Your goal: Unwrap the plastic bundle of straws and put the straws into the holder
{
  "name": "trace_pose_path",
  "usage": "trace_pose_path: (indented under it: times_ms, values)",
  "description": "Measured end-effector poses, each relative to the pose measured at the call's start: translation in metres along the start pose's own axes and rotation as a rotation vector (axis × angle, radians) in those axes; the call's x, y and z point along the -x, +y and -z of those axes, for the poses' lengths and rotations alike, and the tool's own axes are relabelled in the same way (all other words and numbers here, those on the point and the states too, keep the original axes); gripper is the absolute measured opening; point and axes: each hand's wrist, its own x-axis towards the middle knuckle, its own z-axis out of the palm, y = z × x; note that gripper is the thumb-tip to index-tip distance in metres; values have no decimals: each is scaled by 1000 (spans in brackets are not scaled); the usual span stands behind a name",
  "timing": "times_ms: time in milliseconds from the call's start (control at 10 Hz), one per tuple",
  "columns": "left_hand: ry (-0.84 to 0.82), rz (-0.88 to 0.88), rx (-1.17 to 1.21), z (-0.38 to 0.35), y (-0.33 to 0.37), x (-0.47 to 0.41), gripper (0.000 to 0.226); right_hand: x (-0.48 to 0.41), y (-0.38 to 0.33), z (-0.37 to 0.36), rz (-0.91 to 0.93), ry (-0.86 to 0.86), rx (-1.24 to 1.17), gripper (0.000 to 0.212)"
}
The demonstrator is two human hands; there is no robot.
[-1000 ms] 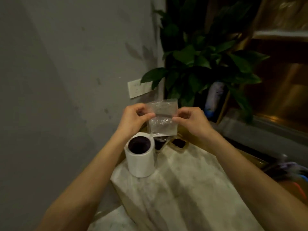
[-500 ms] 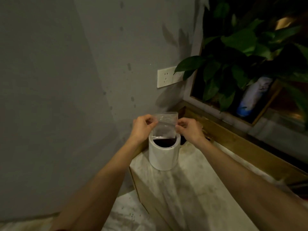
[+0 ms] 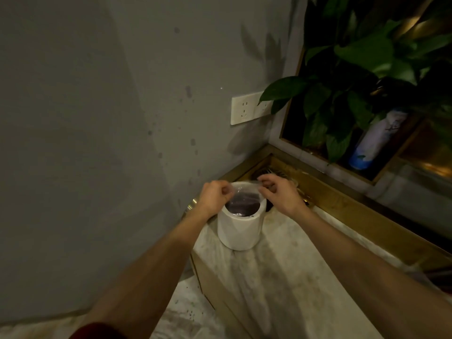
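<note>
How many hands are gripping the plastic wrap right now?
2. The left hand pinches the left edge of the plastic wrap, and the right hand pinches the right edge, both above the white holder. Neither hand is hidden.

So the holder (image 3: pixel 241 228) sat on the surface (image 3: pixel 281 277) at its far left end, right by the wall (image 3: pixel 122 118). The plastic wrap (image 3: pixel 242 192) hung over its mouth, with the left grip (image 3: pixel 215 195) pinching its left edge and the right grip (image 3: pixel 280 193) its right. The socket (image 3: pixel 247 111) was on the wall behind, and the plant (image 3: pixel 362 69) and a bottle (image 3: pixel 376 140) were far right.
</note>
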Motion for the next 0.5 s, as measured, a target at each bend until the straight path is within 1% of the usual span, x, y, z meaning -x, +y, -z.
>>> trace_pose_path:
  times_ms: [100,200,300,400,500]
  values:
    - [-42,10,-34,-3,-4,0,37,-1,-2,-4,37,-12,96,28]
    - [-52,-49,-124,-7,-6,0,54,-6,0,-12,72,4,180,21]
    - [19,-140,-233,-9,-3,5,42,-8,4,-19,85,-3,301,18]
    - [19,-187,-378,-13,-3,8,33,-8,10,-22,97,-32,447,20]
    - [13,-193,-457,-15,2,9,38,-3,9,-19,118,-49,519,21]
